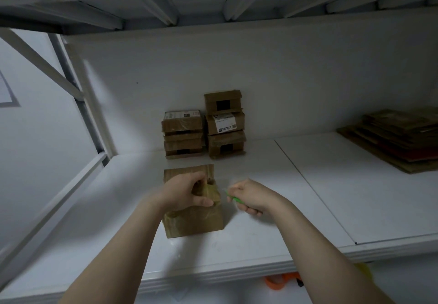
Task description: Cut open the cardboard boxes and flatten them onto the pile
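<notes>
A brown cardboard box (pixel 194 220) with tape on it stands on the white shelf (pixel 260 209) right in front of me, its far flap raised. My left hand (pixel 187 192) grips the box's top edge, fingers curled into the opening. Just right of the box, my right hand (pixel 248 197) holds a small green cutter (pixel 231 196), blurred by motion, its tip pointing toward the box. At the shelf's far right lies a pile of flattened cardboard (pixel 400 138).
Two stacks of small taped boxes (pixel 203 126) stand against the back wall. An upper shelf hangs overhead, and a metal upright (pixel 78 95) frames the left side. Below the shelf's front edge, something orange (pixel 282 282) and something yellow show.
</notes>
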